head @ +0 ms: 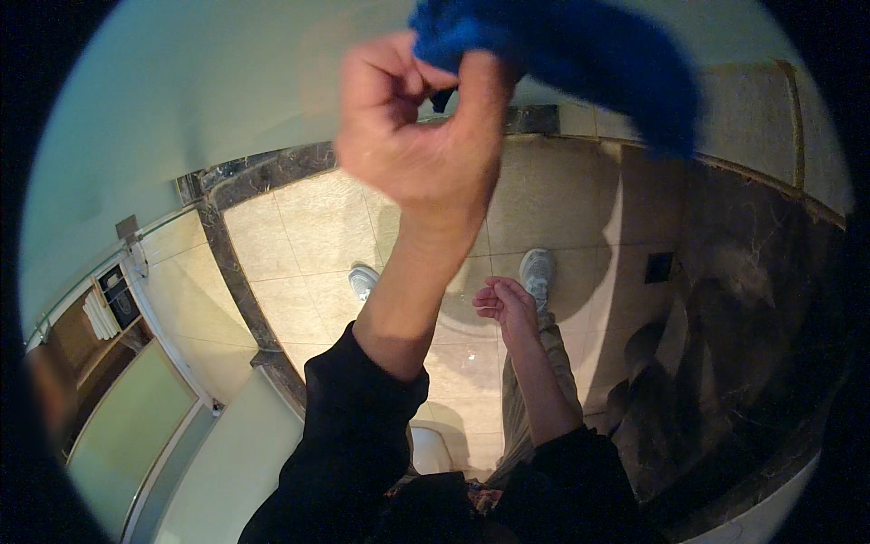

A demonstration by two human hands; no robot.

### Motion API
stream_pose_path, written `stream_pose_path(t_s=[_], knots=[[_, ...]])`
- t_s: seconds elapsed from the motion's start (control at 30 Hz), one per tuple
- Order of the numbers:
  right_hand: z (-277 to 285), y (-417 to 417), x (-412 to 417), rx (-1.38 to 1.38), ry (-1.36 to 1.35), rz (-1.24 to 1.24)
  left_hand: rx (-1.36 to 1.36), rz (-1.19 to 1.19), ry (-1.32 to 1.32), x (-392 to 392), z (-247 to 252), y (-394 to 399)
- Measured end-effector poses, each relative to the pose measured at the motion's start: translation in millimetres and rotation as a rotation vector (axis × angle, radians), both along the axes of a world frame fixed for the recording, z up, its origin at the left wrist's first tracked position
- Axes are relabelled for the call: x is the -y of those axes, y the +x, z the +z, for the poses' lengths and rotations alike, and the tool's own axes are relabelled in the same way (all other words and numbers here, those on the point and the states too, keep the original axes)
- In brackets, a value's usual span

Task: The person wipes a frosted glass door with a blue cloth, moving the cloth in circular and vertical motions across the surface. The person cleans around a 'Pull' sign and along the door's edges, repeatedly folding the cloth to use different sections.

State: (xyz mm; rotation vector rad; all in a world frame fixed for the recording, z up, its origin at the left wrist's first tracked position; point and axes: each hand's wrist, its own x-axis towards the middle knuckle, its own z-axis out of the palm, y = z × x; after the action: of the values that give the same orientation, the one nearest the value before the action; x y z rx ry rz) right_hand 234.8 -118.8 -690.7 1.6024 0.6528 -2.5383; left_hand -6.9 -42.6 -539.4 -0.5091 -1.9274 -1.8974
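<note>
My left hand (421, 129) is raised high in front of me, its fingers closed on a blue cloth (564, 54). The cloth hangs away to the right and is blurred, with a pale glass panel (251, 75) behind it. My right hand (506, 306) is low, over my right leg and near the shoe, with its fingers curled and nothing visible in them. Part of its palm side is hidden.
A dark stone curb (231, 272) borders the tiled floor (544, 183). At the left stands a cabinet with a greenish door (132, 415) and folded white items (100, 315) on its shelf. A floor drain (658, 267) lies right, beside a dark stone surface (754, 292). A white rounded fixture (429, 450) is below.
</note>
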Motion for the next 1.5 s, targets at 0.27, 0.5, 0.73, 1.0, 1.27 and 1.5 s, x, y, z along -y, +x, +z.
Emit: stream_pose_path(t_s=[0.27,0.5,0.73,1.0,1.27,1.5], knots=[[6,0,0,-0.013,-0.001,0.001,0.412,-0.017,-0.268,35,-97,-6],[4,1,-1,-0.004,-0.018,-0.028,-0.076,0.076,0.13,34,22,-23],[7,-1,1,0.008,-0.015,-0.016,0.238,-0.034,-0.49,37,-103,-9],[3,1,-2,-0.013,-0.005,-0.036,0.284,-0.081,0.122,-2,-36,12],[7,4,-6,-0.005,0.029,-0.049,-0.225,0.14,-0.352,-24,-39,15],[15,5,-5,0.023,-0.027,-0.033,0.448,-0.068,-0.388,-7,-151,16]])
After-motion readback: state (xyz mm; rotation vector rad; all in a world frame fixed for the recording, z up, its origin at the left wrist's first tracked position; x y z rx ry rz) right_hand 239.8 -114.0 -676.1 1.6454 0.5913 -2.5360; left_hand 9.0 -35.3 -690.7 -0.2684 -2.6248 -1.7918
